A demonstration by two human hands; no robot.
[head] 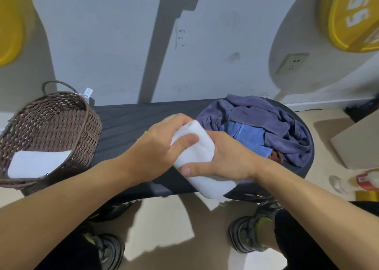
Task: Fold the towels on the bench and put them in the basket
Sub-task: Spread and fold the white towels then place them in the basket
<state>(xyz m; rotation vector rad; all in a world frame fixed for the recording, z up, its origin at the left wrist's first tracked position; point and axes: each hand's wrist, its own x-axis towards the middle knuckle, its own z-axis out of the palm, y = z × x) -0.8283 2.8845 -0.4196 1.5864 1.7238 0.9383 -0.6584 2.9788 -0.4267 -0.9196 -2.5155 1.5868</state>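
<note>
Both forearms are bare from the wrist as far up as the frame shows: no sleeves, no watch, no bracelet, no rings on the left hand (162, 144) or the right hand (223, 157). The fingernails that show are short and plain. Below, the legs are clothed in black fabric (whether long trousers or shorts cannot be told, since only patches at the lower edges show). The feet wear chunky sports shoes: the left shoe (108, 249) is dark grey and black with a small yellow-green accent, and the right shoe (246, 235) is grey and black with an olive-green panel and dark laces.
</note>
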